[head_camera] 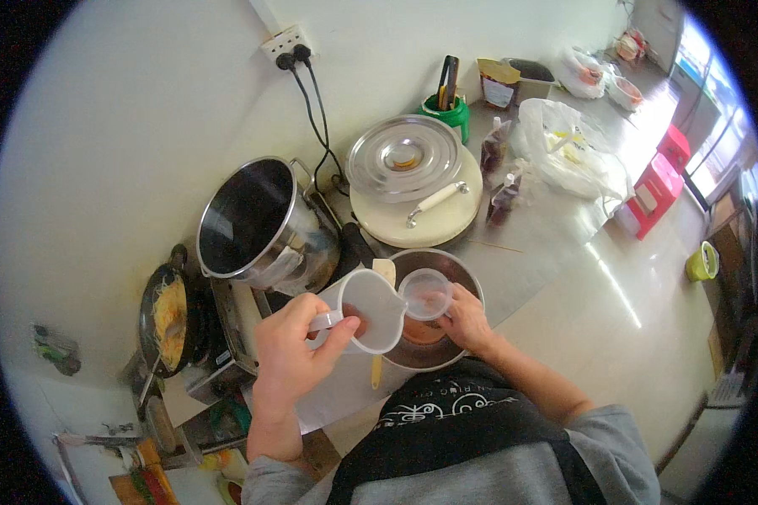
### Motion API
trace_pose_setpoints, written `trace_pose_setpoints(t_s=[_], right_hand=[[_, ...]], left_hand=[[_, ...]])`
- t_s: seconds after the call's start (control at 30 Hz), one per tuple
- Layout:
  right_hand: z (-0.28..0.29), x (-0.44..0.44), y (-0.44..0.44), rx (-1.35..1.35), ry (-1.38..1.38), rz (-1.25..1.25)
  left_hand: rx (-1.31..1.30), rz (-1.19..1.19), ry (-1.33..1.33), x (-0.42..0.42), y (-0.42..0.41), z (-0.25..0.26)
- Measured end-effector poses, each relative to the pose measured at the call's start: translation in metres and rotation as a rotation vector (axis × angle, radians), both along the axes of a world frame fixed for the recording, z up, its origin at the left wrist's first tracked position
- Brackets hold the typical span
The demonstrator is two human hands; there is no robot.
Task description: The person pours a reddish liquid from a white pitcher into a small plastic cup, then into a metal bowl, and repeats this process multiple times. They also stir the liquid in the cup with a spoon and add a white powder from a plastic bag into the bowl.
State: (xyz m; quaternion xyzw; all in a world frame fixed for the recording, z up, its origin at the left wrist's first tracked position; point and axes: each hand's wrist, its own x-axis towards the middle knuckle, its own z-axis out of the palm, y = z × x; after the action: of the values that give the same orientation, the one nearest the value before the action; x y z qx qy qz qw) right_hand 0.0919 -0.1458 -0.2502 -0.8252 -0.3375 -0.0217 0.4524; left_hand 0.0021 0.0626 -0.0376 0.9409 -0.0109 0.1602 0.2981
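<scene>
My left hand (pixel 319 338) grips the handle of a translucent plastic measuring jug (pixel 379 303), which is tilted with its spout towards a small clear plastic cup (pixel 425 295). Some reddish-brown liquid shows inside the jug. The cup is held in my right hand (pixel 469 319), over a large steel bowl (pixel 461 271). Reddish-brown contents (pixel 424 331) lie in the bottom of this bowl. Behind the jug, the cream head of a spatula (pixel 385 270) leans at the bowl's rim, and a yellow handle (pixel 376 371) shows below the jug.
A tall steel pot (pixel 290 246) stands at the left, beyond it a black pan (pixel 148 315) with shredded food. Behind the bowl are a cream lid (pixel 385 221) and a steel lid (pixel 372 145). Dark liquid pouches (pixel 501 205) and a white plastic bag (pixel 543 126) lie on the steel counter (pixel 524 265).
</scene>
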Motion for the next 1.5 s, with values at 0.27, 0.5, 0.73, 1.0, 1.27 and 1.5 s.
trace_pose_setpoints(t_s=[0.27, 0.5, 0.73, 1.0, 1.27, 1.5], right_hand=[[-0.007, 0.004, 0.000, 0.016, -0.078, 0.013], [-0.005, 0.003, -0.001, 0.043, -0.109, 0.003], [0.002, 0.002, -0.001, 0.004, -0.105, -0.012], [0.003, 0.002, 0.000, 0.011, -0.157, -0.028], [0.007, 0.001, 0.000, -0.028, -0.154, -0.025], [0.013, 0.000, -0.001, -0.012, -0.191, -0.043]], left_hand=[[0.179, -0.066, 0.034, 0.024, -0.018, 0.004], [0.258, -0.092, 0.027, 0.033, -0.026, 0.006], [0.299, -0.100, 0.035, 0.035, -0.028, 0.008], [0.341, -0.088, 0.034, 0.033, -0.031, 0.014], [0.346, -0.085, 0.041, 0.030, -0.030, 0.016], [0.381, -0.097, 0.053, 0.029, -0.030, 0.020]])
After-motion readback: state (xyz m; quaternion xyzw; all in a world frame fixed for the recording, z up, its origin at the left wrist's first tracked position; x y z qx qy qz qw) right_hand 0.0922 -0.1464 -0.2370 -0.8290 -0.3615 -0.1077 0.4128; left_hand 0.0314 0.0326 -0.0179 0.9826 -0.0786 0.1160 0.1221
